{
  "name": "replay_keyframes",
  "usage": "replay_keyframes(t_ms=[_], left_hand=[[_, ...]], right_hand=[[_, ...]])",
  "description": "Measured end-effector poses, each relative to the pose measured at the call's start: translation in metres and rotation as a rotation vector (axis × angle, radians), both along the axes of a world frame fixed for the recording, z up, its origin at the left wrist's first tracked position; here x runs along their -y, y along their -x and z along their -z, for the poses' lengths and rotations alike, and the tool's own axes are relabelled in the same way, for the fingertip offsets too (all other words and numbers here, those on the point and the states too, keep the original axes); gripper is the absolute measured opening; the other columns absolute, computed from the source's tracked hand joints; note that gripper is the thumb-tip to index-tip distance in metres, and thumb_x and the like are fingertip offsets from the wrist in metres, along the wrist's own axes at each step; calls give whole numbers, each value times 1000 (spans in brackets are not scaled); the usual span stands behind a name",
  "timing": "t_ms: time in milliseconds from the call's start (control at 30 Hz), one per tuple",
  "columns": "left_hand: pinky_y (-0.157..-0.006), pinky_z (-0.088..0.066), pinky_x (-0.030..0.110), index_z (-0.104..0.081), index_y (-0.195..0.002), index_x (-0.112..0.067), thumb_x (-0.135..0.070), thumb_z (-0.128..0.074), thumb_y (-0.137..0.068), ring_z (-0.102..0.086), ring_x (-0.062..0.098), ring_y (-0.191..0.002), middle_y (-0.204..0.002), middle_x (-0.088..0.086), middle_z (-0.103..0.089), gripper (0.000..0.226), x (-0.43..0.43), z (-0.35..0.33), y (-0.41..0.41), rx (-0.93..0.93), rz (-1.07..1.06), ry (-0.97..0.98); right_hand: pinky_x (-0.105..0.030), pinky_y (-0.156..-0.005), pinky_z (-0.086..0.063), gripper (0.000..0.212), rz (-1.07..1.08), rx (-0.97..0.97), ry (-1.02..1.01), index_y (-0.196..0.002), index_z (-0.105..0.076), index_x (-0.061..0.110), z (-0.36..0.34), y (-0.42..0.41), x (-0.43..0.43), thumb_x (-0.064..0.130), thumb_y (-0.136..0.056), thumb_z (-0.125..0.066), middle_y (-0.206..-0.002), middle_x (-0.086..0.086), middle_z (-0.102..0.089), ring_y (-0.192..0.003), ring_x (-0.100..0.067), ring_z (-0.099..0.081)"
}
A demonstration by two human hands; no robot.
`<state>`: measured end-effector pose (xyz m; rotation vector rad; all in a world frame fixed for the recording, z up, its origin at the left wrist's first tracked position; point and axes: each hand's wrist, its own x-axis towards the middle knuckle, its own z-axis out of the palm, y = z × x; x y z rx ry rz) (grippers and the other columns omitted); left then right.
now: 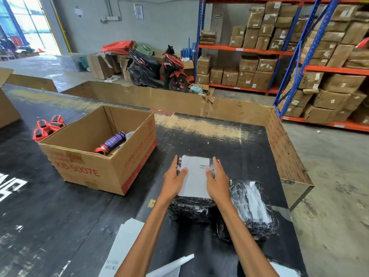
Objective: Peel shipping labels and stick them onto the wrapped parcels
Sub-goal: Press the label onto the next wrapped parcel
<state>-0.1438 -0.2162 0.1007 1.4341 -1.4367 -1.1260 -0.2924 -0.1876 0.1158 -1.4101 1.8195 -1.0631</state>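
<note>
**Head view: pressing a label onto a parcel.** A white shipping label (196,177) lies on top of a black-wrapped parcel (190,205). The parcel rests on the black table (60,216) at the centre of the frame, slightly below the middle. The left hand (173,181) and right hand (218,181) flank the label. The fingers of both hands lie straight and close together along the parcel's 2 long sides, and each thumb rests flat on the label. Neither hand pinches or curls round anything. The barcode sits in the label's upper right part, just above the right thumb.

**Surroundings.**
- **Right of centre, lower:** a 2nd wrapped parcel (253,210) sits just beside the 1st. A white strip on its top is probably a label already applied, though glare on the wrap leaves this uncertain.
- **Lower left:** a stack of label sheets (124,248).
- **Bottom centre:** a loose white strip (173,263), likely peeled backing.
- **Left of centre:** an open cardboard box (95,166) holding 1 spray can (111,141).

**Judgement.** The label appears seated and is being smoothed, so this parcel is near completion. The next move calls for sweeping the thumbs outward to the label's edges, so that no corner lifts on the crinkled wrap. After that, the finished parcel goes aside and 1 fresh label is peeled from the stack at lower left. Whether further unlabelled parcels remain cannot be told from this view.
</note>
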Motion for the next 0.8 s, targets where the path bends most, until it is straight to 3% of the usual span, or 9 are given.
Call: replay_keyframes(t_ms=[100,233,300,333,400,500,600,733,800], left_hand=[[-57,-38,17,-18,-161,-24,-23,-52,-104,-48,8,-67,-85,-9,-57,67,-9,-14,-2,-11,-41,95],[-51,-32,16,-18,-161,-27,-30,-52,-104,-38,2,-54,-68,-6,-49,67,-49,-42,0,-38,-56,231],[-66,-46,18,-20,-161,-26,-30,-53,-104,-54,1,-71,-83,-20,-66,67,-78,-42,6,-74,-28,247],[-81,-51,21,-21,-161,-26,-30,-54,-104,-62,2,-90,-104,-24,-69,66,-95,-39,10,-113,-24,237],[-107,-45,23,-20,-161,-28,-30,-53,-104,-55,-6,-126,-144,-24,-53,66,-134,-20,21,-170,-7,174],[-112,-38,19,-21,-159,-40,-29,-52,-105,-43,-21,-128,-142,-38,-41,63,-194,17,40,-246,23,28],[-107,-44,30,-24,-153,-52,-33,-52,-104,-59,-10,-112,-129,-28,-59,60,-238,57,55,-284,32,-122],[-114,-44,45,-28,-142,-67,-46,-56,-96,-52,7,-137,-151,-22,-49,58,-263,92,67,-338,17,-253],[-112,-46,36,-29,-146,-59,-34,-53,-103,-52,3,-136,-147,-26,-50,55,-267,102,70,-358,-3,-280]], right_hand=[[-39,-124,-18,55,9,21,86,-160,-23,22,-17,-4,-10,24,-108,-41,-170,3,-14,-156,-21,-18],[-25,-118,-15,56,4,-17,195,-160,-24,23,-46,3,-45,24,-107,-44,-170,5,-14,-154,-9,-16],[-22,-117,-14,58,4,-66,211,-160,-23,25,-52,8,-77,23,-107,-45,-170,6,-12,-148,2,-12],[-23,-119,-14,58,6,-87,204,-160,-23,26,-52,11,-95,23,-107,-46,-170,7,-12,-146,5,-11],[-24,-122,-14,59,31,-118,145,-160,-24,27,-41,20,-136,22,-106,-47,-170,8,-12,-151,1,-10],[-21,-121,-11,59,54,-176,26,-159,-26,28,-19,35,-190,21,-105,-49,-169,9,-14,-155,-6,-12],[-24,-122,-16,60,67,-196,-93,-158,-28,28,7,46,-230,19,-104,-51,-170,10,-10,-155,-8,-13],[-29,-122,-22,59,71,-237,-131,-158,-30,25,29,51,-251,16,-103,-52,-169,9,-10,-155,-12,-17],[-33,-125,-22,59,58,-248,-130,-157,-31,21,38,49,-253,14,-103,-51,-170,6,-10,-156,-14,-16]])
